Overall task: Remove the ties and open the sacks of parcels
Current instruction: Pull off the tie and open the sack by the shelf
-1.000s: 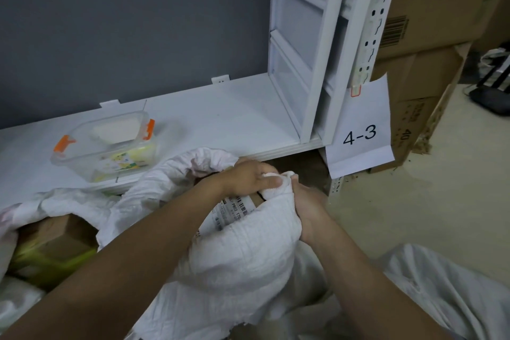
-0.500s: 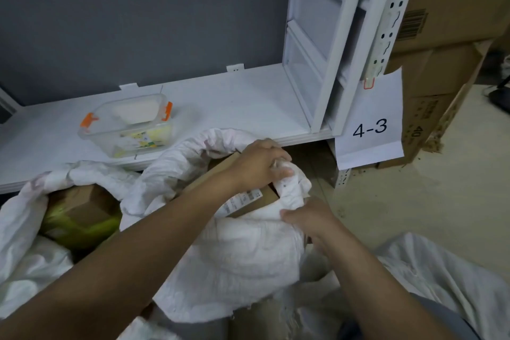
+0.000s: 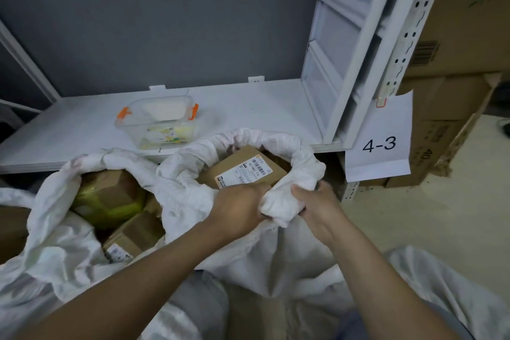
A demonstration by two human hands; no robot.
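White woven sack [image 3: 276, 262] in the middle, in front of a low white shelf [image 3: 248, 107], mouth open and rim rolled down into a thick ring. Inside, near the top, a brown cardboard parcel [image 3: 242, 171] lying tilted, white shipping label with barcode facing up.

Left hand [image 3: 237, 210] and right hand [image 3: 317, 205] side by side at the near right part of the rim, both with fingers curled tight, gripping one bunched wad of the sack's cloth between them. Bare forearms reaching in from the bottom edge.

Just to the left, pressed against the first, a second white sack [image 3: 55, 243], also open. Within it, a green-wrapped box [image 3: 110, 199] and, nearer the viewer, a smaller labelled carton [image 3: 129, 240]. More crumpled white sacking [image 3: 441, 298] at lower right.

On the shelf behind the sacks, a clear plastic tub [image 3: 158, 124] with orange clips, pale contents too blurred to identify. Grey wall [image 3: 165, 22] behind the shelf.

At right, a white perforated upright [image 3: 411, 36] with a paper sign [image 3: 379, 143] reading "4-3" hanging from it. Beyond that, a stack of large brown cartons [image 3: 455, 119] on a pale floor [image 3: 441, 215].
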